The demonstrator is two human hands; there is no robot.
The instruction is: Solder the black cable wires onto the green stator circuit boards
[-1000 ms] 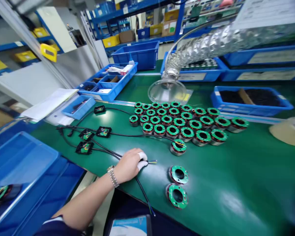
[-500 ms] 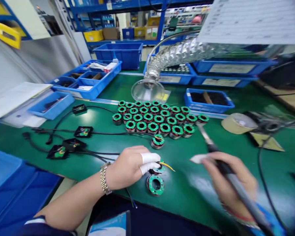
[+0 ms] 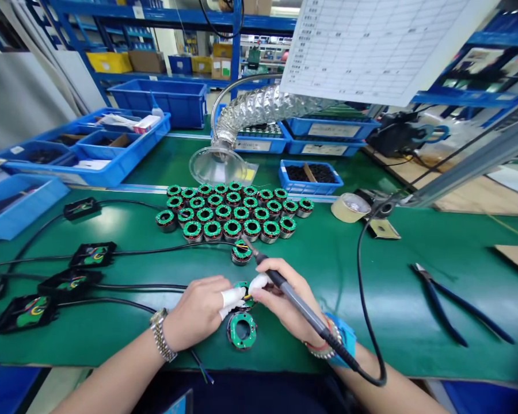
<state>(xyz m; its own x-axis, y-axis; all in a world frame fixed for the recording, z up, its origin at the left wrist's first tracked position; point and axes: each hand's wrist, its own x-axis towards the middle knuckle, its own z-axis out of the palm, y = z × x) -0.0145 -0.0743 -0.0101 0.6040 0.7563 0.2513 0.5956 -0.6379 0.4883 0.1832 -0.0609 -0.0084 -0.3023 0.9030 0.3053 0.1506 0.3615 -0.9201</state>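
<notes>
White finger covers wrap fingertips on both hands. My left hand [image 3: 205, 310] is closed around the end of a black cable, at a green-topped ring-shaped part [image 3: 243, 287] partly hidden by my fingers. My right hand [image 3: 287, 299] grips a soldering iron [image 3: 300, 303], its tip pointing up and left near another ring part [image 3: 242, 252] with yellow wires. Its covered fingertips meet the left fingertips at the wire ends. Nearest me lies one more ring part [image 3: 242, 330].
Several ring parts [image 3: 232, 230] stand in rows behind my hands. Black boxes with cables [image 3: 92, 254] lie left. A clear fume hood [image 3: 218, 167] hangs behind. Tape [image 3: 350, 207] and pliers [image 3: 449, 296] are right. Blue bins [image 3: 311, 177] line the back.
My right hand has moved in from the right with the soldering iron and now meets my left hand at the ring part. The view has turned to the right.
</notes>
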